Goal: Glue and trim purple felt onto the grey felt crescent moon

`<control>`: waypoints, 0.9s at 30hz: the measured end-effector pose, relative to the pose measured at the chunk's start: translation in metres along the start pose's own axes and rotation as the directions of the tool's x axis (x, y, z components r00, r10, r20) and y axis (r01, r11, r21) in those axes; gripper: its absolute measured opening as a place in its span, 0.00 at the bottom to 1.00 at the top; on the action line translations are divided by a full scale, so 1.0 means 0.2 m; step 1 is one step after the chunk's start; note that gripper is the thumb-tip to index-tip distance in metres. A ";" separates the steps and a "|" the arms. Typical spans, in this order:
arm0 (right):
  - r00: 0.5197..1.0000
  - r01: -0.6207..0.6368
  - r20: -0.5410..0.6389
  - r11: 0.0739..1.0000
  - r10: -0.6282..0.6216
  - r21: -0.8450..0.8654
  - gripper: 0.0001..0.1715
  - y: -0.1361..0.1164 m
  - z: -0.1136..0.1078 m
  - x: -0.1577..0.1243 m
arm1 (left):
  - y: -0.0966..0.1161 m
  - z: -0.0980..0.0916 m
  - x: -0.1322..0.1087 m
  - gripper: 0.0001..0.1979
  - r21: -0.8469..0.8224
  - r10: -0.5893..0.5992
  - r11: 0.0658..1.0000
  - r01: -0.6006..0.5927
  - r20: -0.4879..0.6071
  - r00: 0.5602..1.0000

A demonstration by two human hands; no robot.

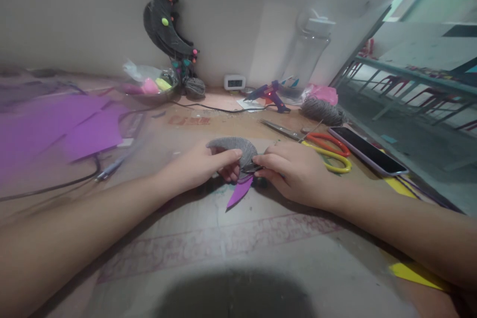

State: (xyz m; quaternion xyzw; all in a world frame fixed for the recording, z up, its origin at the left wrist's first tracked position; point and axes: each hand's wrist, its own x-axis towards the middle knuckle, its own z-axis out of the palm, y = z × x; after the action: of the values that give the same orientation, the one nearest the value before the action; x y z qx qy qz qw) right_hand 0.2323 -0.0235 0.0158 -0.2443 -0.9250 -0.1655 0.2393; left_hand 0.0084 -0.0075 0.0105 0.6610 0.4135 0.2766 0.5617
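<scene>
White clock (pixel 234 82) by wall (pixel 231 20); clear bottle (pixel 306 54) farther right; phone (pixel 367 150) lying face-up; pen (pixel 111 167) at left.

Both bare forearms are slanting inward from the lower left and lower right, and the hands are facing each other near the middle, close together. The left forearm (pixel 93 221) is stretching upward to the right, the left wrist (pixel 166 179) running nearly straight. The left hand (pixel 203 165) is holding its thumb (pixel 227 158) uppermost and extended rightward, its fingers (pixel 228 174) curling below, so that its grip is pinching. The right forearm (pixel 391 231) is slanting upward to the left. The right hand (pixel 303 174) is showing its back, its index finger (pixel 274 162) and thumb (pixel 271 176) pointing left and pinching at the tips.
</scene>
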 end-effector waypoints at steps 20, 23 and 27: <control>0.998 -0.052 -0.013 0.990 0.054 0.134 0.12 0.01 0.01 -0.02 | -0.01 0.00 0.00 0.17 -0.021 -0.008 1.000 0.007 -0.013 1.000; 0.999 -0.034 0.000 0.994 0.034 0.104 0.12 0.02 0.01 -0.02 | -0.01 0.00 0.00 0.17 -0.019 -0.006 1.000 0.005 -0.013 1.000; 1.000 -0.015 0.019 0.999 0.014 0.043 0.14 0.02 0.01 -0.02 | -0.02 0.00 0.00 0.17 -0.010 0.012 1.000 -0.012 -0.010 1.000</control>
State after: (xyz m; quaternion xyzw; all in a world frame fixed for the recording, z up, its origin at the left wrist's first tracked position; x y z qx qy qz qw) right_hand 0.2368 -0.0215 0.0135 -0.2474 -0.9288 -0.1412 0.2371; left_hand 0.0083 -0.0071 0.0071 0.6593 0.4110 0.2851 0.5613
